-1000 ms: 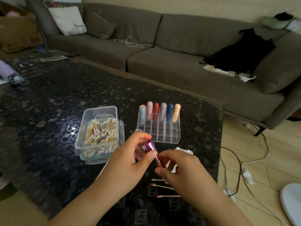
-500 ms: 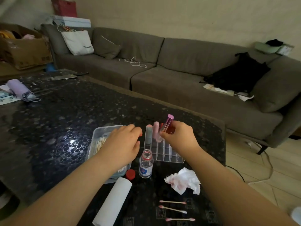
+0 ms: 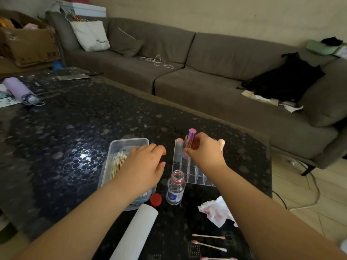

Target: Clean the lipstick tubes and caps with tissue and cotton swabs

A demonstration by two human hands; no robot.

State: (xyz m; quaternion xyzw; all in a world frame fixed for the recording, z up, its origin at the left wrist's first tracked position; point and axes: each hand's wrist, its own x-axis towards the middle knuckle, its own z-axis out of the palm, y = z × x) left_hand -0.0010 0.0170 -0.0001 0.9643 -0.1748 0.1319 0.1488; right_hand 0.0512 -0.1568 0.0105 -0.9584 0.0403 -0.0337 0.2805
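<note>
From the head camera, the right hand (image 3: 204, 153) pinches a shiny purple metallic lipstick tube (image 3: 190, 137) between thumb and curled fingers, holding it nearly upright just above the back row of a clear acrylic compartment organizer (image 3: 191, 173) on the dark pebble-patterned glass table (image 3: 75, 128). A grey-green capped lipstick (image 3: 178, 150) stands in the organizer's back left slot, beside the held tube; a peach cap tip (image 3: 222, 142) peeks out past the right hand, and the other slots behind the hand are hidden. The left hand (image 3: 144, 166) hovers over a clear plastic box of wooden-stemmed cotton swabs (image 3: 120, 162), fingers loosely curled and holding nothing I can see. Just in front of the organizer stands a small clear open bottle with a blue label (image 3: 175, 188), its red round cap (image 3: 155, 199) lying beside it on the table. A white tissue roll (image 3: 137, 233) lies at the near edge, a crumpled white tissue stained pink (image 3: 216, 212) sits to the right, and three used pink-tipped cotton swabs (image 3: 208, 244) lie apart below it. A long grey fabric sofa (image 3: 187, 76) runs behind the table.
</note>
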